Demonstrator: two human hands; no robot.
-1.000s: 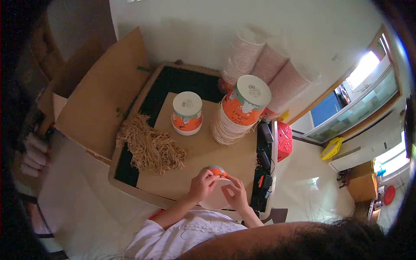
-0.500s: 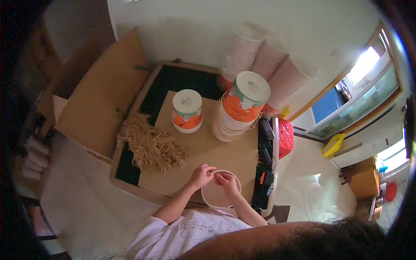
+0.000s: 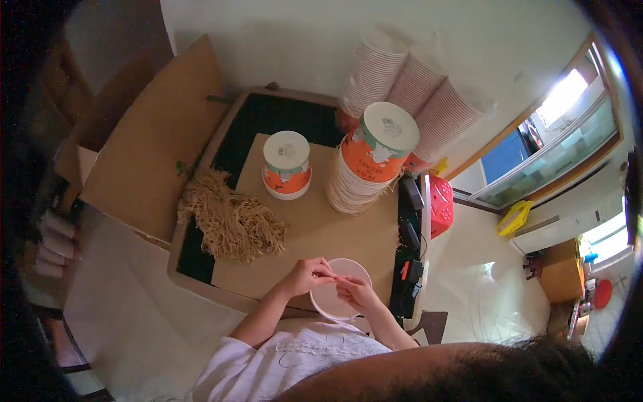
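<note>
Showing its round, open mouth, the white tub (image 3: 328, 303) was at the near edge of the counter (image 3: 274, 120), just in front of the white shirt (image 3: 315, 340); what it rested on could not be told. Over its opening, the left hand (image 3: 308, 276) and right hand (image 3: 355, 293) met at the fingertips, fingers bent inward; whether the hands pinched anything was too small to tell. Beyond them lay a flat cardboard sheet (image 3: 321, 236), with a tangled heap of tan twine (image 3: 234, 221) across its left edge. Farther back on the sheet stood a short upturned tub (image 3: 287, 178), orange and green, and to its right a taller stack (image 3: 368, 162) in like colours, thin strands (image 3: 387, 193) about its side. Behind that, columns of nested cups (image 3: 378, 72) rose before the wall (image 3: 288, 47)
</note>
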